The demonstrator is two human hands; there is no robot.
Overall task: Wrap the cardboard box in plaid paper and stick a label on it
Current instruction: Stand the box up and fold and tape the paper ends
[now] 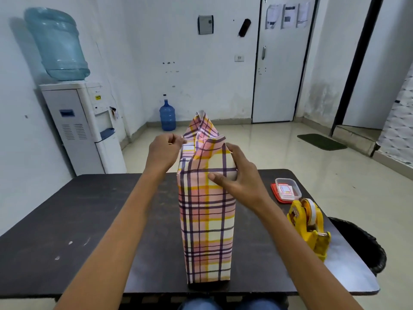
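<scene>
As it stood upright on one end near the middle of the table [67, 220], the cardboard box [206, 220] was covered on its near face and sides by plaid paper [204, 142] in pink, yellow and purple. At the top, the paper was not yet folded flat: loose flaps rose above the box, the tallest on the far side, with the white underside showing at its tip.

The right hand [240, 177] gripped the upper right corner of the box, thumb laid across the near face and fingers wrapped round the right side. The left hand [164, 151] was held at the top left edge of the paper, fingers curled toward the thumb; what it pinched there could not be told.

To the right on the table lay a clear plastic container [287, 190] on a red lid, holding small red-and-white items too small to identify. Nearer stood a yellow tape dispenser [309, 227].

A black bin [362, 245] showed beyond the table's right edge. Against the far left wall stood a water dispenser [89, 126], with a blue bottle [167, 116] on the floor to its right.
</scene>
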